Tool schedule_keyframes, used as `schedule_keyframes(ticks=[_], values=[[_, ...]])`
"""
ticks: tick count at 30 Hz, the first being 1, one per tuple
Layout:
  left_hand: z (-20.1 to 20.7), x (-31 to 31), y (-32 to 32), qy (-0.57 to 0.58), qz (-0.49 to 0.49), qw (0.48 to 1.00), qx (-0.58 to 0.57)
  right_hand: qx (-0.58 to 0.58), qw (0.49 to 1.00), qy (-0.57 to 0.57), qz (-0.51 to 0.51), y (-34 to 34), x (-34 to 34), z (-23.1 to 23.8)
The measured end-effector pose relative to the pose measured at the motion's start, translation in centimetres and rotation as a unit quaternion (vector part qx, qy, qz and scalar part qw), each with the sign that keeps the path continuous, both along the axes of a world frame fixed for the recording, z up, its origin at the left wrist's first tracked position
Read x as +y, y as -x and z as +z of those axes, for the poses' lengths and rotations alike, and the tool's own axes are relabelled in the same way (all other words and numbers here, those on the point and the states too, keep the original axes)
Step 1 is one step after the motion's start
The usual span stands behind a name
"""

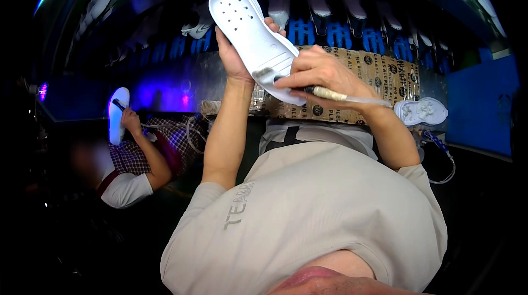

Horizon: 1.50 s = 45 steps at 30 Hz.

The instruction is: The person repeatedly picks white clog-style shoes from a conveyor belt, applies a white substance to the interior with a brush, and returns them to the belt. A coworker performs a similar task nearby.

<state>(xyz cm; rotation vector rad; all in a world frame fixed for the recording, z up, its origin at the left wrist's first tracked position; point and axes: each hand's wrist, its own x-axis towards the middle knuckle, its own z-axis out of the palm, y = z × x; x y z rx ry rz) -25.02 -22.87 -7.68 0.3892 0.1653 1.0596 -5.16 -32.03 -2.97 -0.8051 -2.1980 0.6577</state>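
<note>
The sole (258,44) is white and is held above the surface (432,83), in front of the person's chest. It is tilted, with its far end toward the upper left and its near end toward the lower right. The far end carries a group of dark holes; the near part carries transverse grooves.

Left grip (234,63): closed around the sole, with the palm at its left edge and fingertips at its right edge.

Right grip (325,72): closed around the brush (324,93). The bristles are against the grooved part of the sole. A clear tube (369,100) extends from the brush handle toward the right wrist.

Cardboard (357,59) covers the middle of the surface. A white shoe part (426,112) with a lumpy face lies to the right, near a blue panel (478,97). Beyond the surface, shoes (353,6) are lined up above blue stands (339,35).

At left, a co-worker's hand (131,121) holds a dark tool (117,104) at another white sole (116,124).
</note>
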Motion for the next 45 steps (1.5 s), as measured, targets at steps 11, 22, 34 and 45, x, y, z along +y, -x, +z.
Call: schedule_keyframes(ticks=[11, 22, 34, 45], values=[[6.2, 4.7, 1.3, -0.136, -0.139, 0.978, 0.070, 0.035, 0.972, 0.136, 0.187, -1.1, -0.6, 2.0], [8.8, 6.9, -2.5, -0.172, -0.221, 0.863, 0.420, 0.016, 0.998, 0.030, -0.044, -1.2, 0.3, 2.5], [10.6, 7.0, -3.8, -0.337, -0.265, 0.563, 0.707, -0.078, 0.995, 0.048, 0.044, -3.5, 0.7, 4.5], [11.5, 6.1, -1.3, -0.315, -0.259, 0.549, 0.729, -0.004, 0.997, 0.006, -0.075, -5.3, 1.5, 3.7]])
